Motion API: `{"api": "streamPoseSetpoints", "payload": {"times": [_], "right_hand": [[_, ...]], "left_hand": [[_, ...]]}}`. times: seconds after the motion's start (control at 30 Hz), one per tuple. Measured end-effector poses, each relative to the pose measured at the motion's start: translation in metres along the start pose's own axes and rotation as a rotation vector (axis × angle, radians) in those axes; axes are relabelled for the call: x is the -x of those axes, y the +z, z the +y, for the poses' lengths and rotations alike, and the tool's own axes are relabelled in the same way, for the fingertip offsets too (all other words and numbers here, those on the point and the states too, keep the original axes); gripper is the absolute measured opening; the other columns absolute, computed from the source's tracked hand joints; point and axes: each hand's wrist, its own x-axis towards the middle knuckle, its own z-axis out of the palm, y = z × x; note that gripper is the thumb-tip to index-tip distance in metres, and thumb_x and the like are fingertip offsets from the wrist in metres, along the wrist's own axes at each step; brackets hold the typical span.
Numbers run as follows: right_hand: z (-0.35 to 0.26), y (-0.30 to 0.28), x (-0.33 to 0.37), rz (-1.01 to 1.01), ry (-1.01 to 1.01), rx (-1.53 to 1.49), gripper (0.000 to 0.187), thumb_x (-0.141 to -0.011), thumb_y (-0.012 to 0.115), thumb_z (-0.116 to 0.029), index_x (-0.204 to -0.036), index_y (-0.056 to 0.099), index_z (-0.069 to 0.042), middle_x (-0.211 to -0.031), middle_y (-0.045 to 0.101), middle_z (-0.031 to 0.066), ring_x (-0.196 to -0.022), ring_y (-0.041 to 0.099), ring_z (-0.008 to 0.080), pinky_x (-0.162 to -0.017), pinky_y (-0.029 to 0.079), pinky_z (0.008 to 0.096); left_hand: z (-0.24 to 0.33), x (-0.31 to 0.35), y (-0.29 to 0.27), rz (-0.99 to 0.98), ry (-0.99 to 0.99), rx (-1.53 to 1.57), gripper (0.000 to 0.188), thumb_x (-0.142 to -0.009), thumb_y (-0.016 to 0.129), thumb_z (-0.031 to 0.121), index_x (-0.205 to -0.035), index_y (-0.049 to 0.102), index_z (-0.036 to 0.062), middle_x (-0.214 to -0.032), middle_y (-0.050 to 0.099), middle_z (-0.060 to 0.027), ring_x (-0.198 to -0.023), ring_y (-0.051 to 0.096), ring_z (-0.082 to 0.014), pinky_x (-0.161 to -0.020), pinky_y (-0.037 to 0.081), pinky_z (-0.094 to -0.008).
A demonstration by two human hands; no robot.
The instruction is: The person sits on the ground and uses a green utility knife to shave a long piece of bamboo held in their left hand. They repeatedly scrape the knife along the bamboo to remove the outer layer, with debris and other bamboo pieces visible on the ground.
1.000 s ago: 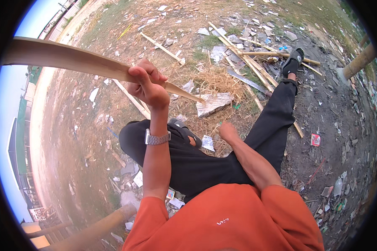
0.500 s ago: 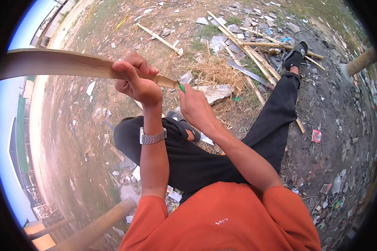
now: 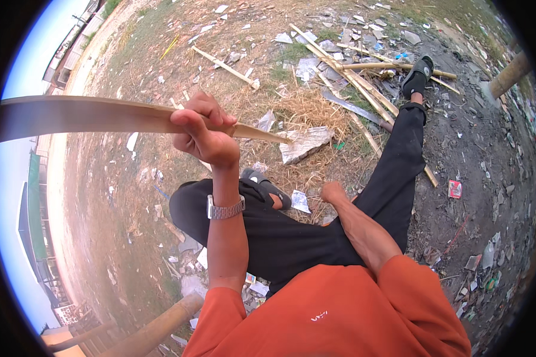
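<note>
My left hand (image 3: 211, 131), with a metal-banded watch on the wrist, is closed around a long flat bamboo strip (image 3: 89, 113). The strip runs from the left edge past my fingers, narrowing to a tip that overlaps a pale, weathered block of wood (image 3: 307, 144) on the ground. Whether tip and block touch, I cannot tell. My right hand (image 3: 335, 193) is down near my lap, between my legs, curled into a fist apart from the strip. What it holds, if anything, is hidden.
Past my feet lie several split bamboo pieces (image 3: 363, 83) and a long flat grey blade (image 3: 354, 107), beside dry straw-like shavings (image 3: 321, 113). Scraps and shards litter the dirt. Thick bamboo poles stand at right (image 3: 509, 75) and lower left (image 3: 155, 324).
My right hand has pulled back from the strip's tip toward my lap; the green thing seen at its fingers is out of sight. My left hand and the strip have shifted slightly down and right.
</note>
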Motion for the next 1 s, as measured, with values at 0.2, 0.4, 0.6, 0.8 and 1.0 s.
{"api": "streamPoseSetpoints", "payload": {"times": [0.2,0.4,0.6,0.8,1.0], "right_hand": [[-0.077,-0.039,-0.011,0.324,0.035,-0.436,0.026,-0.093,0.041,-0.020,-0.100,0.050,0.004,-0.083,0.061,0.0318,-0.081,0.060,0.0491,-0.073,0.048,0.0532],[-0.144,-0.071,0.038,0.353,-0.329,-0.641,0.024,-0.093,0.041,-0.020,-0.097,0.046,0.003,-0.066,0.056,0.0329,-0.068,0.057,0.0518,-0.067,0.046,0.0555],[-0.145,-0.051,0.037,0.303,-0.245,-0.447,0.020,-0.090,0.044,-0.014,-0.100,0.043,0.003,-0.071,0.058,0.0325,-0.074,0.060,0.0491,-0.069,0.047,0.0563],[-0.024,0.062,-0.008,0.110,0.043,-0.189,0.029,-0.090,0.043,-0.016,-0.112,0.048,0.003,-0.085,0.060,0.0344,-0.083,0.059,0.0495,-0.076,0.047,0.0539],[-0.065,-0.030,-0.012,0.222,0.099,-0.391,0.026,-0.090,0.043,-0.013,-0.110,0.050,0.001,-0.095,0.060,0.0309,-0.090,0.060,0.0452,-0.079,0.047,0.0520]], "left_hand": [[-0.010,0.000,-0.003,-0.020,-0.005,-0.011,0.060,-0.096,0.033,0.054,-0.057,0.038,0.0091,-0.050,0.034,-0.0003,-0.041,0.038,-0.0099,-0.040,0.032,-0.0213],[-0.012,-0.008,-0.011,0.207,-0.038,-0.145,0.061,-0.094,0.036,0.057,-0.056,0.037,0.0092,-0.050,0.034,-0.0012,-0.042,0.040,-0.0115,-0.042,0.036,-0.0225],[-0.007,-0.002,-0.008,0.165,-0.028,-0.172,0.061,-0.095,0.034,0.057,-0.055,0.036,0.0096,-0.050,0.033,-0.0007,-0.041,0.039,-0.0113,-0.041,0.036,-0.0225],[-0.008,-0.007,-0.001,0.190,-0.030,-0.099,0.061,-0.096,0.033,0.056,-0.053,0.033,0.0127,-0.049,0.031,0.0012,-0.039,0.035,-0.0079,-0.037,0.032,-0.0207],[-0.007,-0.003,-0.001,0.103,-0.007,-0.116,0.060,-0.099,0.030,0.048,-0.054,0.036,0.0092,-0.051,0.036,0.0006,-0.040,0.040,-0.0081,-0.042,0.032,-0.0198]]}}
